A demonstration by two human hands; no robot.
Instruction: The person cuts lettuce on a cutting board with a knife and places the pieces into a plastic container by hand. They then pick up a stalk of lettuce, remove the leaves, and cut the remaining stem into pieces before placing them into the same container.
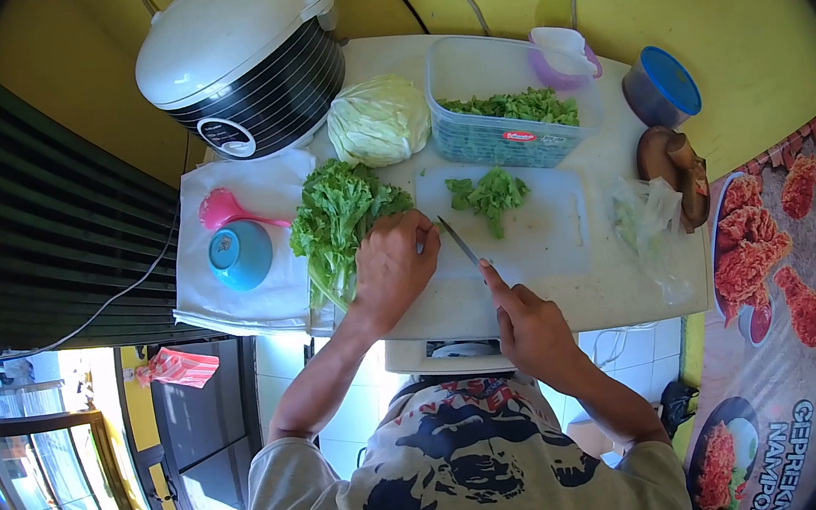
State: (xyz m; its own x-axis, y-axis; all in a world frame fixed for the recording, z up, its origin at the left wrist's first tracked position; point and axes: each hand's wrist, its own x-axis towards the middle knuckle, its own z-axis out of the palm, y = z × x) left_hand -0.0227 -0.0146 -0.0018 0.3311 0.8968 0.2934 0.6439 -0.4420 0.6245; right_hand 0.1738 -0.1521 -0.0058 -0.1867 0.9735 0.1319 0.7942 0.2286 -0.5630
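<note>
My right hand (534,326) is closed around the handle of a knife (459,241), its blade pointing up and left over the near left part of a white cutting board (538,250). Cut green leaves (492,197) lie on the board beyond the blade. My left hand (396,264) has curled fingers at the board's left edge, beside a bunch of leafy lettuce (338,213); what its fingers hold, if anything, is hidden. Behind the board, a clear plastic container (517,147) holds more cut green leaves.
A pale cabbage (379,120) and a rice cooker (241,67) stand at the back left. On a white cloth (203,309) sit a blue bowl (240,255) and a pink ladle (222,209). To the right are a plastic bag (647,218), a brown object (664,160) and a blue-lidded tub (661,87).
</note>
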